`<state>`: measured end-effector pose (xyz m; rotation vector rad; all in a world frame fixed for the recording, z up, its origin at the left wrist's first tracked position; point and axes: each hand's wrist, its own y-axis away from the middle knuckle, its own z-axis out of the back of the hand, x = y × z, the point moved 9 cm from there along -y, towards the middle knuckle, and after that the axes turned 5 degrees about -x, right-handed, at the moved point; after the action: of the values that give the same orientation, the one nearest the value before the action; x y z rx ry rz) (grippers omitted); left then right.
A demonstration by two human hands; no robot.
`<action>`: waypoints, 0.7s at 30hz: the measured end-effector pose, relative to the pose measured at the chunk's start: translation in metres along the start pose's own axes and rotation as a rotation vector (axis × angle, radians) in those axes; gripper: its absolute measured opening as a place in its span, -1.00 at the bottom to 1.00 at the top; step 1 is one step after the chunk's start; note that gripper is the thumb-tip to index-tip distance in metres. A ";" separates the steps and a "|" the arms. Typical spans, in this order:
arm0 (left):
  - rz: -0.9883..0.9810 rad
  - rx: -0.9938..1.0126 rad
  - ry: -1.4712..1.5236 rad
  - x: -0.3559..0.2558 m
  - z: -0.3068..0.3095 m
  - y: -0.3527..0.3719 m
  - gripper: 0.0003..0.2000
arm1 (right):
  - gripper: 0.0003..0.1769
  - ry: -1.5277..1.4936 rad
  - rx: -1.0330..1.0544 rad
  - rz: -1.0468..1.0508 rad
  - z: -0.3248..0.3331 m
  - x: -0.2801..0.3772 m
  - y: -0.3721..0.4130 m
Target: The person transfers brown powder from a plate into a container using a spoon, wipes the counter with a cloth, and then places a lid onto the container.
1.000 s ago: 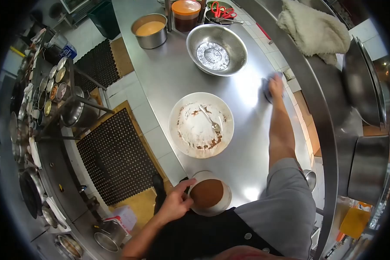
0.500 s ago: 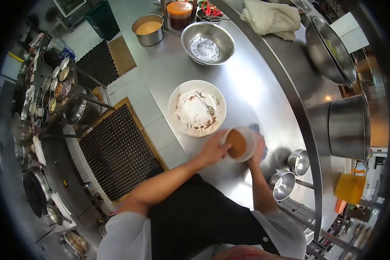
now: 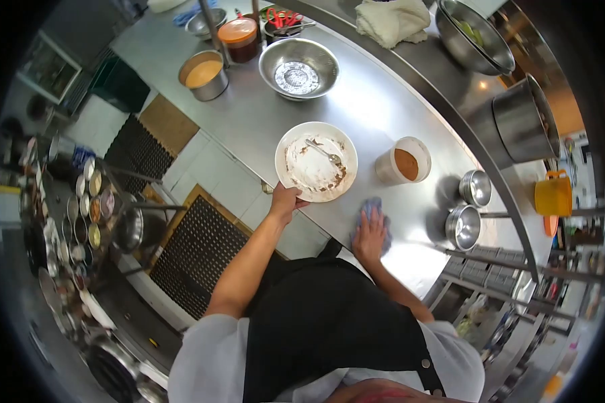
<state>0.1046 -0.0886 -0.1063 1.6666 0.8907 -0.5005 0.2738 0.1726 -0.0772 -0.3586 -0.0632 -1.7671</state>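
Note:
A white bowl with white powder, brown specks and a metal spoon in it sits at the near edge of the steel table. My left hand grips the bowl's lower left rim. On the table to its right, my right hand presses on a bluish-grey cloth, its fingers over the fabric. Beyond the cloth stands a clear plastic tub of brown powder, touched by neither hand.
A steel bowl, a pot with orange liquid and an orange-lidded container stand at the far side. Stacked small steel bowls are at the right, beside a metal rail.
The tub has left my hands and now stands on the table. My left hand has taken the white bowl's rim, and my right hand has moved onto the cloth. The view has shifted.

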 end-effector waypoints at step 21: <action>-0.148 -0.196 0.051 -0.082 0.248 0.064 -0.34 | -0.39 -0.137 0.105 0.314 -0.046 0.211 -0.098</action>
<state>0.1334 -0.3547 -0.0772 1.4482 1.0712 -0.4568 0.1315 -0.0154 -0.0481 -0.3904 -0.1869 -1.4221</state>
